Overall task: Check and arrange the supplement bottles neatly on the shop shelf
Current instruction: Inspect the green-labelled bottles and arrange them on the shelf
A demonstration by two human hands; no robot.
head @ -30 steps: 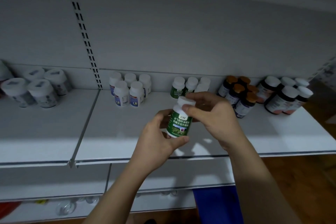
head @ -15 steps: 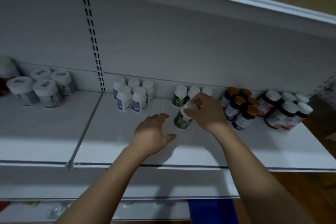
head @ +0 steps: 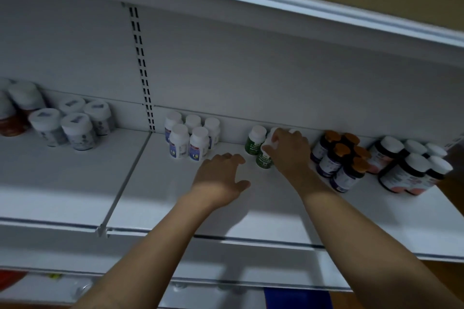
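A green-labelled supplement bottle [head: 264, 159] with a white cap stands on the white shelf [head: 155, 198], in front of other green bottles [head: 256, 140] at the back wall. My right hand [head: 288, 152] grips its cap from above. Just left of that bottle, my left hand [head: 221, 178] hovers over the shelf with relaxed fingers, holding nothing. My right hand hides part of the green group behind it.
Blue-labelled white bottles [head: 188, 140] stand left of the green ones. Orange-capped dark bottles [head: 339, 160] and larger white-capped dark bottles [head: 406, 168] crowd the right. Grey-labelled jars [head: 70, 125] sit on the left shelf section. An upper shelf edge [head: 276, 5] overhangs.
The green bottle went from both hands in front of the shelf down onto the shelf by the other green bottles. My left hand let go and now hovers beside it.
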